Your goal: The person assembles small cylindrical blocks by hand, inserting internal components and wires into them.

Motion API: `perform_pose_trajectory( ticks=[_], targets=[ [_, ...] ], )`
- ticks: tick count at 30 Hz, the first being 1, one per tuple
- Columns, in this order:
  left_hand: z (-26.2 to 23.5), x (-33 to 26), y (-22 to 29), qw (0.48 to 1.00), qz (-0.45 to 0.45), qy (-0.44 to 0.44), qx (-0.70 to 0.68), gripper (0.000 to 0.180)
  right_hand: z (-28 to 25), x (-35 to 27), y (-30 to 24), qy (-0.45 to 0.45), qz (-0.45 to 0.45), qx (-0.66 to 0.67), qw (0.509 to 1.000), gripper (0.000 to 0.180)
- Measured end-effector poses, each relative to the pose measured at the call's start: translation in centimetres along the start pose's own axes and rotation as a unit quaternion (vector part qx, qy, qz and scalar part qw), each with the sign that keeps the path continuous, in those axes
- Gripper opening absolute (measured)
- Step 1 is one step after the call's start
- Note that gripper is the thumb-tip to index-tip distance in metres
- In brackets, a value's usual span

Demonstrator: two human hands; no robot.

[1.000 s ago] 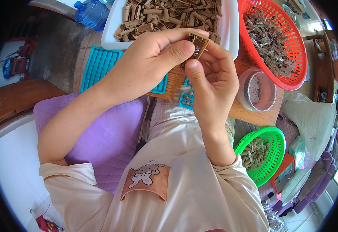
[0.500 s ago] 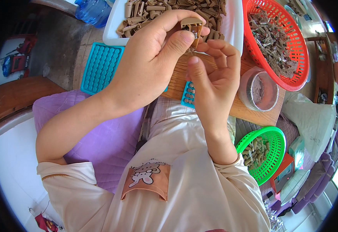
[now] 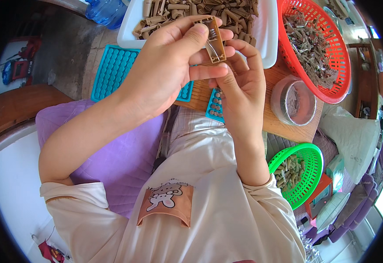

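My left hand (image 3: 163, 65) grips a small brown plastic casing (image 3: 216, 44) between thumb and fingers. The casing's open side shows a coiled spring near the top and a thin metal strip lower down. Close below it is my right hand (image 3: 244, 83), its thumb and fingers curled together beside the left fingertips. What the right fingers pinch, if anything, is hidden. Under the hands, a teal tray (image 3: 185, 93) of round cups lies partly covered, and a smaller teal tray (image 3: 214, 113) holds several small round metallic pieces.
Beyond the hands stands a white tub (image 3: 268, 44) of loose brown plastic shells. A red basket (image 3: 343, 65) of small dark parts is at the right, by a clear round container (image 3: 277, 103) on the wooden table (image 3: 283, 129). A green basket (image 3: 317, 164) holds brown pieces.
The left hand has turned the casing so its open inside, with spring and metal strip, now faces up. The right hand has shifted slightly, its fingers drawn closer to the left fingertips.
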State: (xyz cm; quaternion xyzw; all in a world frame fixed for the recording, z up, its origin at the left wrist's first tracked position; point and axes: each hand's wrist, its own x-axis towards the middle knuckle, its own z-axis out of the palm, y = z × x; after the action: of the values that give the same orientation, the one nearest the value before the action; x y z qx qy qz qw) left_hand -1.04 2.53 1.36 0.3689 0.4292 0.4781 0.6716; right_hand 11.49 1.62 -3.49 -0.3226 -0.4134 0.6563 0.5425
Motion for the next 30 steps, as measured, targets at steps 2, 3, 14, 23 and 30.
perform_pose_trajectory(
  ticks=[2, 3, 14, 23, 30],
  targets=[
    [-0.3, 0.3, -0.2, 0.999, -0.021, 0.005, -0.049, 0.036, -0.2, 0.1, 0.0, -0.019, 0.016, 0.028, 0.999, 0.028],
    [-0.4, 0.4, -0.2, 0.997, -0.036, -0.012, -0.074, 0.036, -0.2, 0.1, -0.1, -0.015, 0.014, 0.047, 0.999, 0.028],
    [0.7, -0.2, -0.1, 0.996, -0.002, -0.088, 0.036, 0.037, -0.8, -0.3, -1.0, 0.003, -0.019, 0.012, 1.0, 0.041],
    [1.2, -2.0, -1.3, 0.928, 0.104, -0.081, 0.349, 0.03, 0.0, -1.0, -1.0, 0.059, -0.037, -0.08, 0.994, 0.027],
    [0.8, -1.1, -1.4, 0.965, 0.081, -0.079, 0.238, 0.026, -3.3, 0.4, -0.6, -0.098, 0.013, -0.019, 0.995, 0.031]
  ],
)
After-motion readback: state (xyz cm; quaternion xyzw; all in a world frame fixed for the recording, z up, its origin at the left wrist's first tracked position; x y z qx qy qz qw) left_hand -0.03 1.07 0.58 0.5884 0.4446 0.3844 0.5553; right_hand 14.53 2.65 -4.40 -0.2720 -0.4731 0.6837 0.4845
